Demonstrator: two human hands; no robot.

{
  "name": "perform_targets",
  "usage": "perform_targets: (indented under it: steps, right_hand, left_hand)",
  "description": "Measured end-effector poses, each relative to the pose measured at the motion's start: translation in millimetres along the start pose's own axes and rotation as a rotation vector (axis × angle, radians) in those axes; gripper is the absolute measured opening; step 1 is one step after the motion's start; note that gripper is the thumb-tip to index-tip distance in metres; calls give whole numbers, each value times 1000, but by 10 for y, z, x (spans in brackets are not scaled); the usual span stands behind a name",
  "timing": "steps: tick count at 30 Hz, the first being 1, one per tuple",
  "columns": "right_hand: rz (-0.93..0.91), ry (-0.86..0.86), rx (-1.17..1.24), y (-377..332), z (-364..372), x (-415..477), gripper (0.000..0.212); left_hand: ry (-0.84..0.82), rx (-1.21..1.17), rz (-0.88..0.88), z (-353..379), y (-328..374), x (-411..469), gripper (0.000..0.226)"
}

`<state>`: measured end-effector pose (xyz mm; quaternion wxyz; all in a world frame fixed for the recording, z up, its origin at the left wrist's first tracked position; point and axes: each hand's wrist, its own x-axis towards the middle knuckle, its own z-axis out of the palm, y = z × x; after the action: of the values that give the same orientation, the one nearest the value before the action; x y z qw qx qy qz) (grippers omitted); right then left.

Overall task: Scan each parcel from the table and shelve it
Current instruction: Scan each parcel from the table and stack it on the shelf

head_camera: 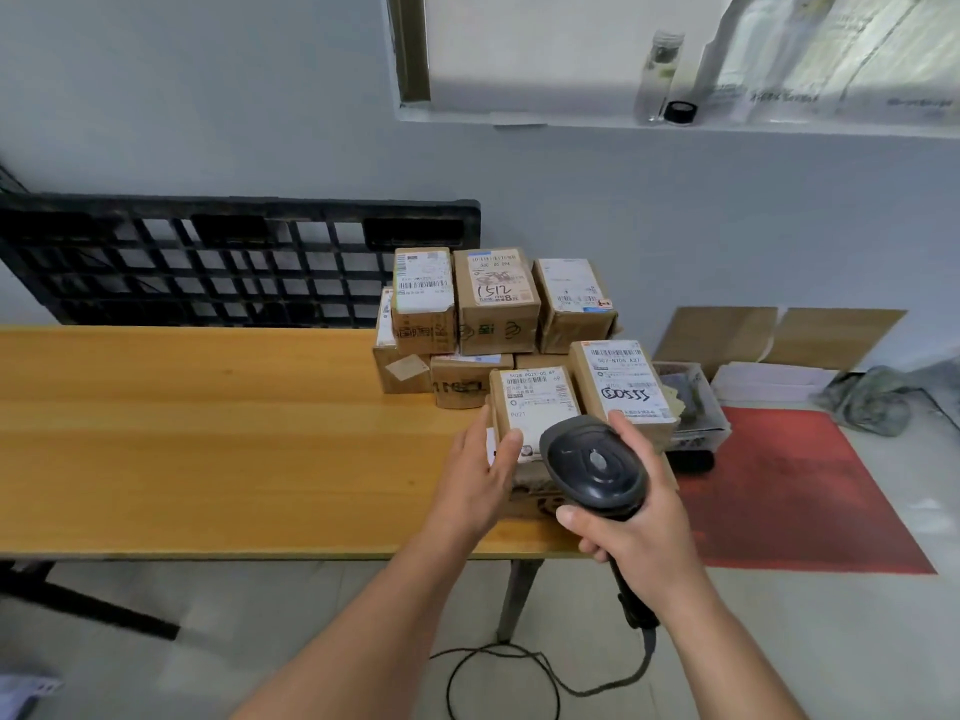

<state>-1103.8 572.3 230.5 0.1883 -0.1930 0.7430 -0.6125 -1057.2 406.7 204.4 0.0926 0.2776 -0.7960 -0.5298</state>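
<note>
Brown cardboard fills the right end of your long yellow wooden table [208,433]. It is a stack of taped, labelled boxes [493,304], close to ten by my count (some sit half hidden behind others), so I judge that most of the job remains.

Your left hand [478,480] holds the small brown cardboard parcel with the white label [535,407] at the front of the stack, thumb on the label and fingers round its left edge. The parcel touches its neighbour, the box with black marker scrawl [623,381].

Your right hand [634,532] is clenched round the handle of the black corded handheld barcode scanner [592,462], and the scanner's head hangs just over the lower part of the label. You look to be at the scanning step for this one, and it is not yet shelved.

No shelf is in view, so I cannot tell how many parcels are already put away.
</note>
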Motion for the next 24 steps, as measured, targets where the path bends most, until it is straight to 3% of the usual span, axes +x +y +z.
perform_targets:
  steps: [9,13,15,21,24]
  right_hand:
    - [34,-41,21,80,-61,118,94]
    - [57,-51,29,101,-18,120,94]
    - [58,-62,33,90,7,99,95]
    - [19,-101,52,-55,113,-38,92]
    - [-3,-151,91,-179,226,-96,91]
  left_hand:
    - [-149,-212,-59,94,35,58,48]
    - [-203,-355,-150,38,31,30,57]
    - [-214,-353,-189,8,-24,22,64]
    - [-165,-396,-181,-243,-150,-152,48]
    - [-106,-434,-135,-507,-192,-231,73]
